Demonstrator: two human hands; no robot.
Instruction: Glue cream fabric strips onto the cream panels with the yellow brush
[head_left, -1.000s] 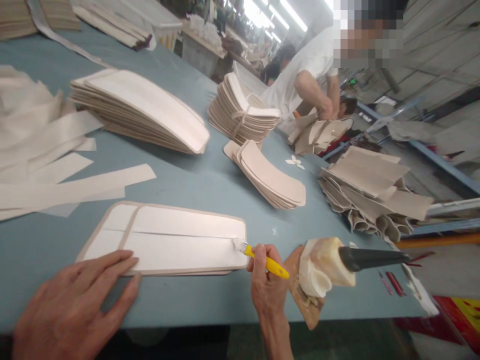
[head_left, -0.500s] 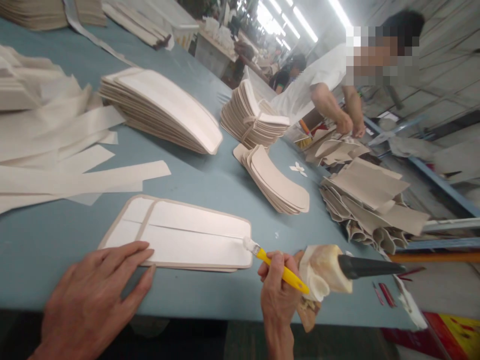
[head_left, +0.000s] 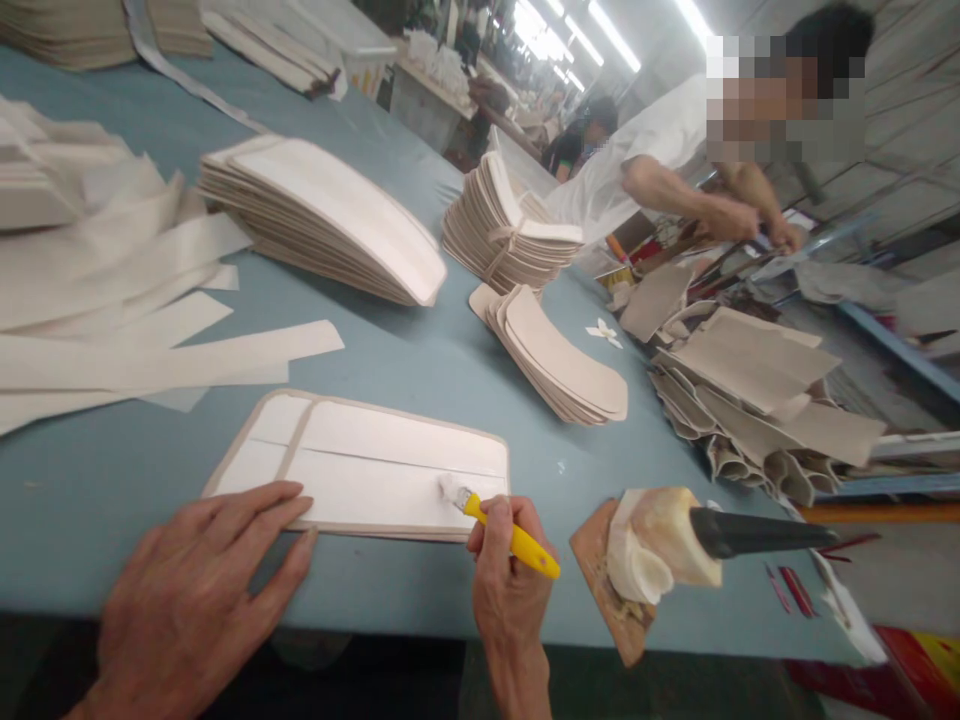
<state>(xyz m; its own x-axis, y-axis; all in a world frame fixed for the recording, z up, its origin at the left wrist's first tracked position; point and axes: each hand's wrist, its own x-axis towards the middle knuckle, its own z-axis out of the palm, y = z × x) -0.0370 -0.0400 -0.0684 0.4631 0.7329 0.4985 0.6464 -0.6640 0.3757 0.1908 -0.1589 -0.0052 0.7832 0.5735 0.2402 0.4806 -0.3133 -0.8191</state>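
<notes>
Head view: right hand (head_left: 511,575) grips slanted brush (head_left: 534,553), bristles (head_left: 451,489) upper left; left hand (head_left: 202,580), thumb (head_left: 283,578) apart, touches panel (head_left: 382,490).

Strips (head_left: 225,362) are lying mid-left, panel's (head_left: 375,492) sitting lower center, paintbrush (head_left: 534,553) is poking over its right end, panel stack's (head_left: 330,215) sitting behind.

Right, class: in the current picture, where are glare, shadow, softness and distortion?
Head view: ceiling lights glare almost white at the top; head view: a soft shadow falls on the table below the long panel stack; head view: the yellow brush looks slightly soft at its bristles, the background hazier; head view: shapes lean and stretch towards the right edge.
</notes>
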